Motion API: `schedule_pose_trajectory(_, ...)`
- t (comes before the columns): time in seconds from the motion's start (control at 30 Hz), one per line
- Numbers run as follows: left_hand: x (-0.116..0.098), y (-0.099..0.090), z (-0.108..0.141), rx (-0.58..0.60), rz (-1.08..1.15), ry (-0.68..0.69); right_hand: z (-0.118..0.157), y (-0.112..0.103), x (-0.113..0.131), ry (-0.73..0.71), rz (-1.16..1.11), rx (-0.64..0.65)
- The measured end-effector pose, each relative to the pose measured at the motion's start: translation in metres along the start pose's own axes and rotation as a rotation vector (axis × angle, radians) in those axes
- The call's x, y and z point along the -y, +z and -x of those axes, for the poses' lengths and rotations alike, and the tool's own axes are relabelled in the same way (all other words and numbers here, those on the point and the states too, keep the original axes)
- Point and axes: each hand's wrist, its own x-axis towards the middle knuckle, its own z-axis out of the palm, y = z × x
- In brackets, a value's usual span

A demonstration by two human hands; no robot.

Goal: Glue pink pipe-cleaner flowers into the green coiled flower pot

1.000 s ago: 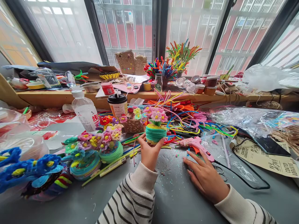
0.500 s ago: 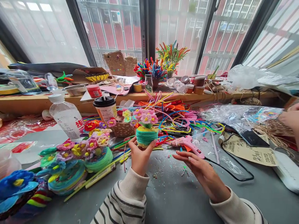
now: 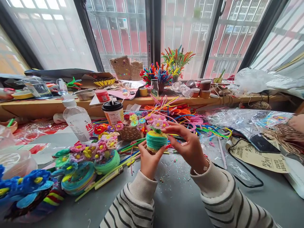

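Observation:
My left hand (image 3: 150, 160) grips a small teal and yellow pot (image 3: 156, 141) from below, between thumb and fingers. Pink flowers (image 3: 156, 121) with yellow centres rise from the pot's top above a green leaf. At the right side of the flowers is my right hand (image 3: 187, 145), its fingers apart and bent, the fingertips at the blossoms and the pot's rim. Whether those fingertips pinch a petal is hard to make out. Left of the pot stands a patterned basket (image 3: 129, 132) of small flowers.
Finished flower pots (image 3: 78, 177) crowd the left side beside a bottle (image 3: 77, 122) and a lidded cup (image 3: 112, 112). Colourful pipe cleaners (image 3: 182, 110) lie behind. Sandpaper (image 3: 258, 156) and a black cable (image 3: 247, 185) are at right, with another person's hand (image 3: 296, 123) at the edge.
My right hand has moved up and left from over the table to the flowers. It now covers the pink glue gun. The view has shifted slightly, and my left hand still holds the pot.

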Motion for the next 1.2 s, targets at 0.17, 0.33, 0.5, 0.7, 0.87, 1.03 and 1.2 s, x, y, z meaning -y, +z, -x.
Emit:
schedule_pose_trajectory(0.17,0.0,0.0,0.001,0.005,0.031,-0.025,-0.008,0.026,-0.003,-0.309,0.392,-0.081)
schedule_pose_trajectory(0.33,-0.001,0.002,0.002,0.015,0.055,-0.011,-0.007,0.029,-0.013,-0.382,0.526,-0.114)
schedule_pose_trajectory(0.5,-0.002,0.003,0.004,0.021,0.024,0.017,-0.006,0.027,-0.013,-0.379,0.554,-0.154)
schedule_pose_trajectory(0.7,-0.001,0.002,0.003,0.022,0.017,0.016,-0.008,0.025,-0.009,-0.389,0.514,-0.126)
schedule_pose_trajectory(0.87,-0.003,0.001,0.002,0.023,0.009,-0.002,0.003,0.0,-0.009,-0.347,0.481,-0.165)
schedule_pose_trajectory(1.03,-0.002,0.0,0.002,0.013,-0.002,-0.03,0.058,-0.046,-0.023,-0.277,0.509,0.035)
schedule_pose_trajectory(1.2,-0.002,0.0,0.003,0.029,0.019,-0.034,0.126,-0.079,-0.039,-0.169,0.643,0.199)
